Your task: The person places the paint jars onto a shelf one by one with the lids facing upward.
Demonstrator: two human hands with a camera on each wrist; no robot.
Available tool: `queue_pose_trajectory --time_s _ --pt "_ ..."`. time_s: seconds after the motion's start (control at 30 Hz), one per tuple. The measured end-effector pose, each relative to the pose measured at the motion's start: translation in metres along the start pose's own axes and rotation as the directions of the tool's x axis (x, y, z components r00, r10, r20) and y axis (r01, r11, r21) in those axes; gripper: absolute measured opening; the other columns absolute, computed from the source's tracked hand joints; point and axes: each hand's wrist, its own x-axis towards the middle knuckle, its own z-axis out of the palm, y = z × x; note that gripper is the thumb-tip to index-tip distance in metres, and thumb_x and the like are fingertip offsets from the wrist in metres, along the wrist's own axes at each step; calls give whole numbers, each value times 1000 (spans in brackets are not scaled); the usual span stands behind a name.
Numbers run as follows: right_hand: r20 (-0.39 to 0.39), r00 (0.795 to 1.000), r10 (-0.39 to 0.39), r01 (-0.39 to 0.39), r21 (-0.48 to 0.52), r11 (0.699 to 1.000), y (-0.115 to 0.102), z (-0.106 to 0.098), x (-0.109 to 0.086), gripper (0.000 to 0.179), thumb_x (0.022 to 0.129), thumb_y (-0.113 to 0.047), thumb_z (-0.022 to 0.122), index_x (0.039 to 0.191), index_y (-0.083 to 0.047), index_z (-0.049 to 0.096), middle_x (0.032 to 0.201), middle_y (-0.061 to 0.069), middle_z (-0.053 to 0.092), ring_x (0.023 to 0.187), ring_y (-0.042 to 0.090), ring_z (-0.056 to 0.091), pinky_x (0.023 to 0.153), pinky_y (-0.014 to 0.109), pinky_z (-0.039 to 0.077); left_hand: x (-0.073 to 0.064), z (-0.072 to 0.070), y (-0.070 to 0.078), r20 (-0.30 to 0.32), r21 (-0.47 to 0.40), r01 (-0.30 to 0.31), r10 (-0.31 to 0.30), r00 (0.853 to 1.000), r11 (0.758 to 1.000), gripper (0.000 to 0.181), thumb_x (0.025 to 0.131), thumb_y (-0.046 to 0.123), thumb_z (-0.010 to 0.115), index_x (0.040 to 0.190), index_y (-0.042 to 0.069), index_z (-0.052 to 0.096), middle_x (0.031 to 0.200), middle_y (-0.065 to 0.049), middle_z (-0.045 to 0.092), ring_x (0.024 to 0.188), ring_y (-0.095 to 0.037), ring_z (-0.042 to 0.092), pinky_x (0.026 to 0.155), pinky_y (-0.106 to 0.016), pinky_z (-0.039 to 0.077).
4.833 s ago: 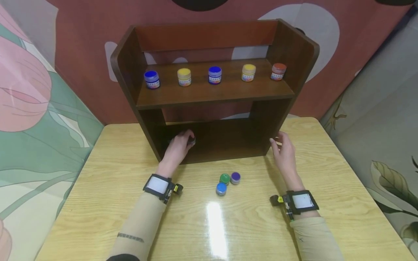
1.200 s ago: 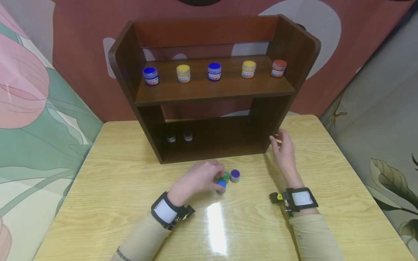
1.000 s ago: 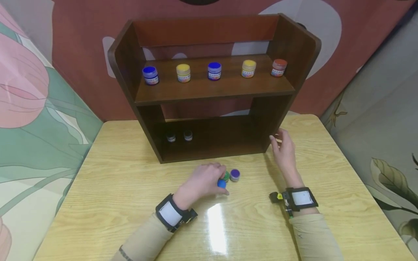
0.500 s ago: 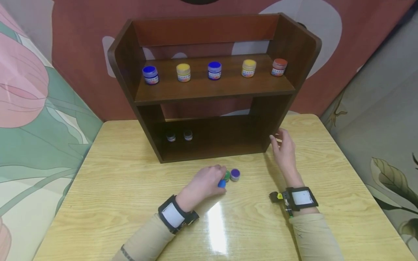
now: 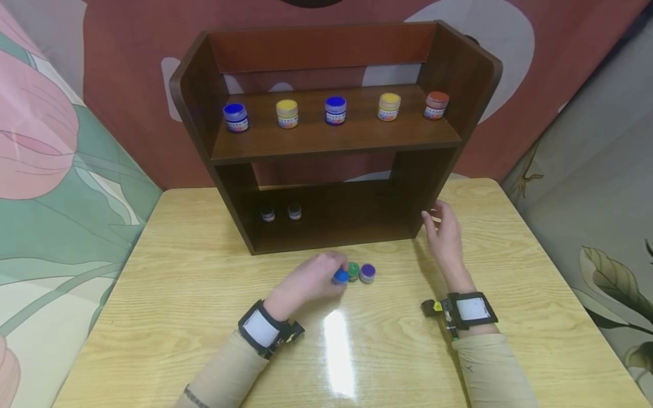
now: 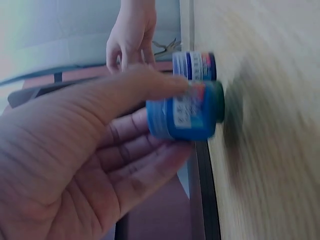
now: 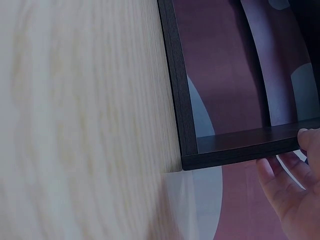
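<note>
My left hand (image 5: 312, 279) holds a small blue-lidded paint jar (image 5: 340, 276) between thumb and fingers, just in front of the shelf. In the left wrist view the blue jar (image 6: 182, 117) has a shadow on the tabletop beside it. A green-lidded jar (image 5: 353, 271) stands close by it, partly hidden in the left wrist view, and a purple-lidded jar (image 5: 367, 273) is to its right. My right hand (image 5: 445, 238) grips the right side panel of the dark wooden shelf (image 5: 336, 146), thumb at the front edge, fingers on the outer face.
Several paint jars, two blue, two yellow (image 5: 287, 114) and one red (image 5: 436, 106), stand in a row on the upper shelf. Two dark-lidded jars (image 5: 294, 212) sit at the left of the lower level. The wooden table (image 5: 153, 294) carries everything.
My left hand has come from the lower shelf to the jars on the table and taken hold of the blue one, shifting it slightly back and left. The right hand stays at the shelf.
</note>
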Motion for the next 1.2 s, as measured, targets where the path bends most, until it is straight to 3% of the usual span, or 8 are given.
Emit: queue_pose_trajectory --time_s 0.23,0.63,0.9,1.2 --pt "0 1000 2 -2 -6 1000 1 0 0 31 101 -10 57 127 6 52 120 28 62 109 42 65 89 53 58 2 -9 -10 3 -64 -38 38 999 997 23 86 19 77 105 11 67 102 1 66 85 -10 58 75 -17 52" --pt "2 1000 3 -3 -1 1000 2 0 1 32 101 -10 56 128 5 52 121 27 62 110 41 65 90 52 58 0 -26 -28 -98 -76 32 -40 994 997 33 85 20 80 114 9 69 110 -3 71 96 -12 67 83 -24 59" --pt "6 1000 -3 3 -2 1000 3 1 0 32 102 -11 56 129 6 52 122 27 61 111 41 64 90 53 57 -1 -29 -40 -187 -59 47 -58 981 997 32 86 21 80 114 10 70 112 -5 71 101 -17 68 90 -32 60" --pt "-1 1000 -9 9 -8 1000 3 1 1 32 101 -11 57 128 6 53 120 27 63 109 41 65 88 52 58 -1 -30 -50 -268 -50 8 -22 963 999 29 89 22 77 115 11 69 112 -4 71 100 -16 71 87 -28 61"
